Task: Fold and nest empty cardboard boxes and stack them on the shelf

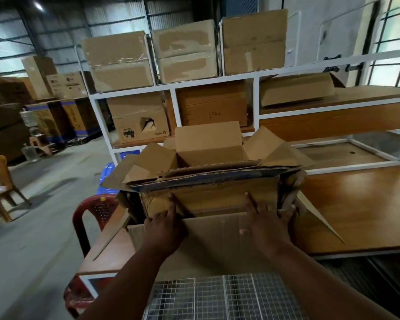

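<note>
A worn brown cardboard box (217, 197) stands on the wooden table (360, 204) in front of me, with flattened cardboard sheets wedged along its top edge. Behind it an open smaller box (208, 144) shows its raised flaps. My left hand (164, 225) grips the lower left of the worn box's near wall. My right hand (270, 222) holds its lower right, fingers spread against the wall and curled round the corner. A near flap (213, 236) lies flat below both hands.
A white metal shelf (256, 95) behind the table holds several closed cardboard boxes on two levels. A red plastic chair (92, 218) stands at the table's left. Wire mesh panels (217, 299) lie nearest me. More cartons are stacked far left.
</note>
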`<control>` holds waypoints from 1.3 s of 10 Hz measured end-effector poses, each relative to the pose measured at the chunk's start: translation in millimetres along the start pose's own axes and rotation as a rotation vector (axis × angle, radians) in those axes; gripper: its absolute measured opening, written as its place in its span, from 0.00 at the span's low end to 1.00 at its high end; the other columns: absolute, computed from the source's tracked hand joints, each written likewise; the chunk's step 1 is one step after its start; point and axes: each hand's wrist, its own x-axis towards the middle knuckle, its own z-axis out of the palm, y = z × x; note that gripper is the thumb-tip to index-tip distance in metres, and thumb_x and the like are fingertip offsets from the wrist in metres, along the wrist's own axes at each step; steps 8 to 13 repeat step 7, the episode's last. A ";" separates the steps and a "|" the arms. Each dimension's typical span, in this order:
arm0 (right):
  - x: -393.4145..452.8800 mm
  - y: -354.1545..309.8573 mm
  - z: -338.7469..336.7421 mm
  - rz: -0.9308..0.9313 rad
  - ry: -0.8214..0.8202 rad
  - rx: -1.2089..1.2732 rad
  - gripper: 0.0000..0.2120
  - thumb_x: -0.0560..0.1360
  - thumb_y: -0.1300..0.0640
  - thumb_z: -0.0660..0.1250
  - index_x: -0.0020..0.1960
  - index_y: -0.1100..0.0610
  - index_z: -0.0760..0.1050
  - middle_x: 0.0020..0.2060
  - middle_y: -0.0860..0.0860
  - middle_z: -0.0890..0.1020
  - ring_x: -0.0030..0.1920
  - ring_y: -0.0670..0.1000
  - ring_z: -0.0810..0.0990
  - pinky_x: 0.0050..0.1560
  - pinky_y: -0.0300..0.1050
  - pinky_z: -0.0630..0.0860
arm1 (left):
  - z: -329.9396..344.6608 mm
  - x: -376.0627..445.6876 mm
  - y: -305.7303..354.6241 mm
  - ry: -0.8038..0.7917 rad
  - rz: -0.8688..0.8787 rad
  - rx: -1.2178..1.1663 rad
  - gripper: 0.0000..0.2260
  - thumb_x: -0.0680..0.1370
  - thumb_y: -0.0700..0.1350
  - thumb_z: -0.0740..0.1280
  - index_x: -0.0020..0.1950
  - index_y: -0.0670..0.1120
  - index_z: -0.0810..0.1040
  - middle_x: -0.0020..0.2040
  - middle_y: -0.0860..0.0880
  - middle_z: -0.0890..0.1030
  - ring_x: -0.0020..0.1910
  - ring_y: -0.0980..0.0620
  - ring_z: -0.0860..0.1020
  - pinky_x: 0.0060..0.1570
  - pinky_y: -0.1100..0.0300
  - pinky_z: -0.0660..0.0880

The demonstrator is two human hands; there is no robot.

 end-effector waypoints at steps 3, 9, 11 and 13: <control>-22.9 -14.8 -33.7 -0.157 0.291 0.050 0.41 0.76 0.28 0.67 0.81 0.49 0.66 0.73 0.56 0.74 0.71 0.60 0.76 0.68 0.62 0.79 | -33.9 -29.9 5.9 0.184 0.187 -0.012 0.33 0.69 0.60 0.75 0.72 0.48 0.77 0.68 0.43 0.78 0.64 0.34 0.79 0.60 0.39 0.80; 69.3 -67.0 -212.0 -0.227 0.601 -0.099 0.45 0.80 0.25 0.50 0.88 0.48 0.45 0.88 0.58 0.49 0.87 0.62 0.46 0.84 0.68 0.46 | -192.8 78.7 56.1 0.447 0.253 0.066 0.46 0.81 0.72 0.50 0.88 0.46 0.39 0.88 0.42 0.41 0.87 0.41 0.40 0.84 0.36 0.50; 69.3 -67.0 -212.0 -0.227 0.601 -0.099 0.45 0.80 0.25 0.50 0.88 0.48 0.45 0.88 0.58 0.49 0.87 0.62 0.46 0.84 0.68 0.46 | -192.8 78.7 56.1 0.447 0.253 0.066 0.46 0.81 0.72 0.50 0.88 0.46 0.39 0.88 0.42 0.41 0.87 0.41 0.40 0.84 0.36 0.50; 69.3 -67.0 -212.0 -0.227 0.601 -0.099 0.45 0.80 0.25 0.50 0.88 0.48 0.45 0.88 0.58 0.49 0.87 0.62 0.46 0.84 0.68 0.46 | -192.8 78.7 56.1 0.447 0.253 0.066 0.46 0.81 0.72 0.50 0.88 0.46 0.39 0.88 0.42 0.41 0.87 0.41 0.40 0.84 0.36 0.50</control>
